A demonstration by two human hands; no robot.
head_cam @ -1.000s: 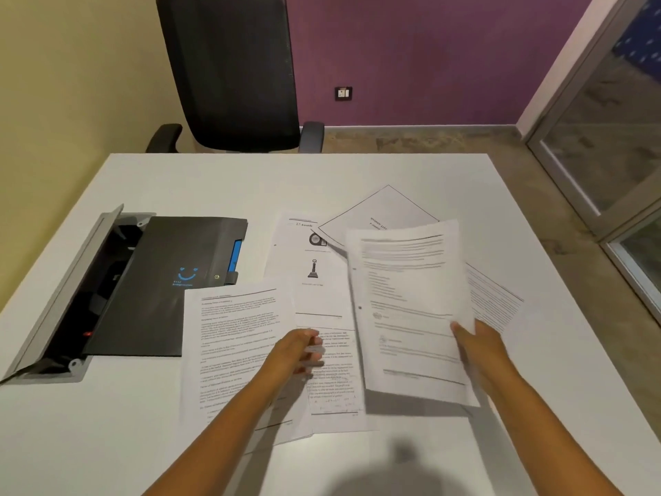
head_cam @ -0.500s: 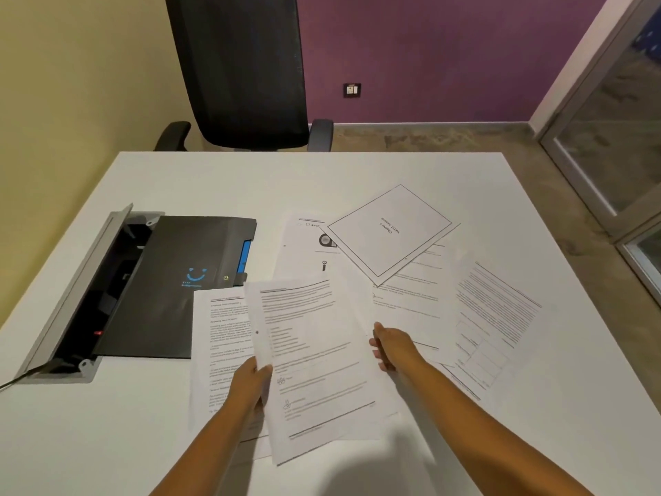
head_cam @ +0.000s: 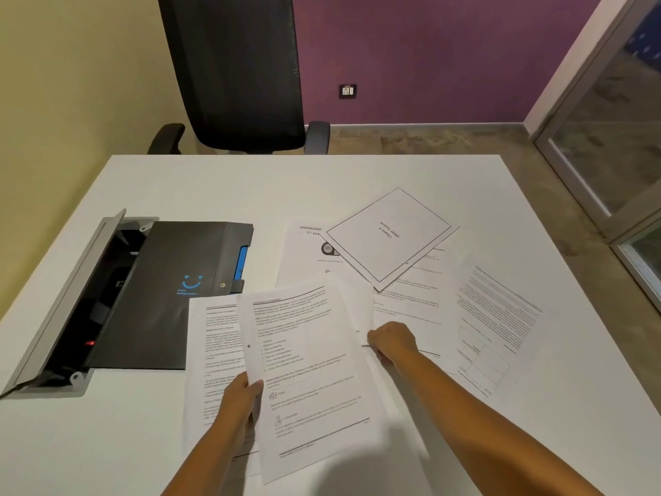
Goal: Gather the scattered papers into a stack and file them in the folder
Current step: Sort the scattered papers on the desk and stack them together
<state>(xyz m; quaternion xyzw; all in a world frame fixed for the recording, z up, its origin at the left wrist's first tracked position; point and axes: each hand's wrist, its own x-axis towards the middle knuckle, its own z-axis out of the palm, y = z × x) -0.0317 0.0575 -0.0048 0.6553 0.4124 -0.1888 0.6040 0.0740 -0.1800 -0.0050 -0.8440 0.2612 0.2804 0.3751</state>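
Left hand (head_cam: pixel 239 406) pinches left edge of printed sheet (head_cam: pixel 307 370), lower centre. Right hand (head_cam: pixel 392 343) grips sheet's right edge. Black folder (head_cam: pixel 171 295) at left on surface (head_cam: pixel 214 187); other papers (head_cam: pixel 497 327) right.

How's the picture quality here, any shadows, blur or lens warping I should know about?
Head view: soft indoor light, no harsh glare; a broad soft shadow falls on the white table at the bottom edge. The wide-angle lens bows the table's edges and tilts the glass door frame. Fine print on the held printed white sheet is too soft to read; the right hand looks slightly smeared.
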